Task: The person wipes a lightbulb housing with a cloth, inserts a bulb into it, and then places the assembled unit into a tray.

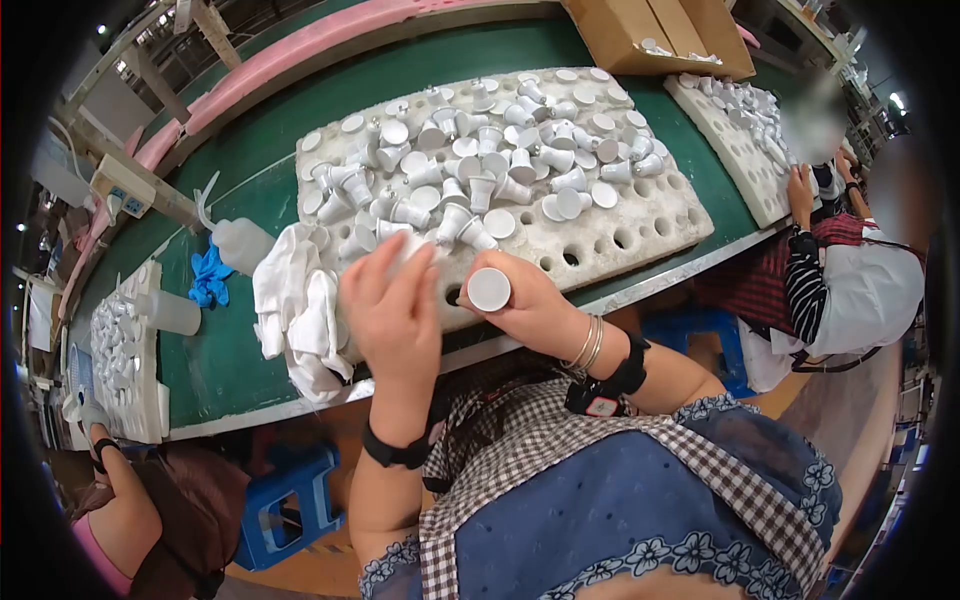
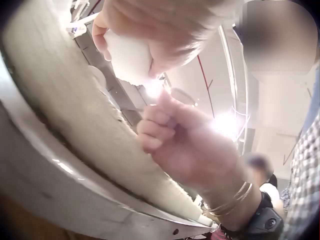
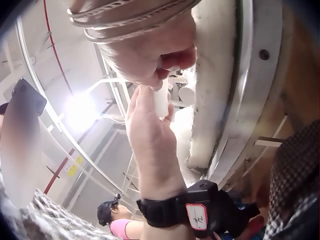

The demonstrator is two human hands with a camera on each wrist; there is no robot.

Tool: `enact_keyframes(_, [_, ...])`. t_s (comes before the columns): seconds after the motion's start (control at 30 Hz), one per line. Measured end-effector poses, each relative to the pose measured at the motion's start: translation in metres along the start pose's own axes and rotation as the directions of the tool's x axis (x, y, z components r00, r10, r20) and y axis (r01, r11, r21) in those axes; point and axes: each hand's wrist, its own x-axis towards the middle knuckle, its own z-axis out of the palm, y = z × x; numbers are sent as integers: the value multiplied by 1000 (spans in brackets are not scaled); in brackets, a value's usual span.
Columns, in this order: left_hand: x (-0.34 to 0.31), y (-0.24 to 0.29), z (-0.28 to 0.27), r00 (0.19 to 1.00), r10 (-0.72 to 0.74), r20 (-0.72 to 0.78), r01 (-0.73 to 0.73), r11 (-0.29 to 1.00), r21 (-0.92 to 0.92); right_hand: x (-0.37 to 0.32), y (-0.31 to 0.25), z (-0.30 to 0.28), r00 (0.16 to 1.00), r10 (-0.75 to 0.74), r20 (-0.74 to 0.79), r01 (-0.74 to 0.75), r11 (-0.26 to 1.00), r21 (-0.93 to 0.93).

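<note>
In the head view my right hand (image 1: 525, 300) grips a white piece, its round flat face (image 1: 489, 290) turned up, over the near edge of the pitted white board (image 1: 640, 225). Just left of it, my blurred left hand (image 1: 395, 310) is raised. The left wrist view has my left hand (image 2: 160, 30) pinching a smooth white item (image 2: 131, 57); what it is, I cannot tell. My right hand (image 2: 190, 140) is curled below it there. Bracelets mark my right hand (image 3: 145, 50) in the right wrist view, close to my left hand (image 3: 152, 130).
Many white flat-topped pieces (image 1: 480, 190) lie piled on the board. Left of it are a white cloth (image 1: 295, 300), a squeeze bottle (image 1: 243, 245) and blue gloves (image 1: 209, 275). A cardboard box (image 1: 660, 35) stands behind. Other people work at boards on both sides.
</note>
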Motion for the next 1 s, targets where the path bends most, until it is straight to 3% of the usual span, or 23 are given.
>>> enact_keyframes(0.03, [-5, -5, -2, 993, -105, -54, 104, 994, -22, -1, 0, -1, 997, 70, 25, -70, 998, 7])
enact_keyframes(0.1, [-10, 4, -11, 991, -123, -42, 121, 992, -41, -1, 2, 1, 1000, -2, 7, 2, 1000, -22])
enact_keyframes(0.17, [-14, 14, -14, 995, -96, -37, 92, 992, -91, 1, 0, 1, 1000, 22, 17, -21, 998, -54])
enact_keyframes(0.2, [-13, 21, -17, 1000, 5, -5, -5, 999, -52, 2, -2, 1, 1000, 13, 14, -13, 998, -55])
enact_keyframes(0.3, [-12, 30, -10, 991, 99, 86, -93, 993, -71, 3, -11, -3, 987, -150, 66, 160, 969, -186])
enact_keyframes(0.37, [-13, 21, -9, 994, 106, 38, -101, 989, -110, 2, -14, -10, 985, -127, 113, 147, 971, -188])
enact_keyframes(0.43, [-14, 17, -11, 1000, 7, 1, -7, 997, -76, 3, -36, -24, 994, -7, 110, 26, 984, -178])
enact_keyframes(0.5, [-12, 21, -11, 1000, -19, -9, 18, 987, -160, -1, -26, -20, 998, 60, 12, -61, 986, 155])
enact_keyframes(0.57, [-11, 26, -11, 999, -52, 0, 50, 978, -204, -3, -26, -20, 968, 235, 88, -244, 806, 539])
enact_keyframes(0.63, [-12, 29, -8, 998, -52, 44, 62, 960, -272, -2, -23, -18, 975, 222, 27, -193, 771, 607])
enact_keyframes(0.7, [-16, 29, -8, 996, -75, 50, 87, 945, -315, 1, -23, -19, 948, 309, 77, -231, 499, 835])
enact_keyframes(0.73, [-16, 28, -8, 991, -119, 61, 132, 930, -343, 1, -26, -19, 943, 325, 68, -208, 421, 883])
enact_keyframes(0.77, [-16, 28, -6, 992, -110, 60, 124, 930, -346, 2, -31, -24, 945, 321, 59, -199, 424, 884])
enact_keyframes(0.83, [-20, 26, -4, 963, -269, -3, 226, 815, -534, -1, -36, -35, 907, 381, 180, -367, 508, 779])
enact_keyframes(0.9, [-19, 22, -10, 971, -240, 19, 221, 855, -469, -5, -32, -33, 947, 314, 62, -307, 833, 461])
enact_keyframes(0.97, [-19, 26, -14, 960, -275, 42, 263, 846, -463, -6, -28, -36, 959, 281, 24, -281, 949, 139])
enact_keyframes(1.0, [-20, 27, -15, 964, -265, 25, 248, 861, -444, -9, -24, -33, 972, 235, -2, -234, 967, 99])
